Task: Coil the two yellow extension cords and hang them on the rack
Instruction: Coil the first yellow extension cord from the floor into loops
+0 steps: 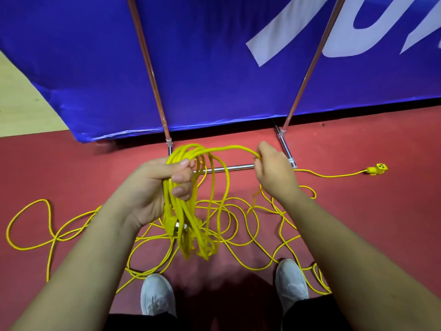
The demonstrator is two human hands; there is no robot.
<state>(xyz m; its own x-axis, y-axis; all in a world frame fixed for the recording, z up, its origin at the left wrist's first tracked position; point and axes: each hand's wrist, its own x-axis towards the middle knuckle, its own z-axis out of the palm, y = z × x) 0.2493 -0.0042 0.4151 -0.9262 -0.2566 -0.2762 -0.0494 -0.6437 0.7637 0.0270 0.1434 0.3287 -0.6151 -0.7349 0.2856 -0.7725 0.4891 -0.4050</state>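
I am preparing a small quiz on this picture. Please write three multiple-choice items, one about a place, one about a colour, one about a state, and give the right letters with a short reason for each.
1. Where does the yellow socket block lie?
A. on the red floor at far right
B. in the left hand
C. between the shoes

2. What colour is the banner behind the rack?
A. green
B. blue with white letters
C. black

3. What is the state of the left hand?
A. open and empty
B. flat on the floor
C. closed on a bundle of loops

Key: 1 A, the socket block rests on the floor, away from both hands. 2 B, the banner is blue with white lettering. 3 C, the left hand has its grip around the coiled cord, while the right hand pinches one strand.
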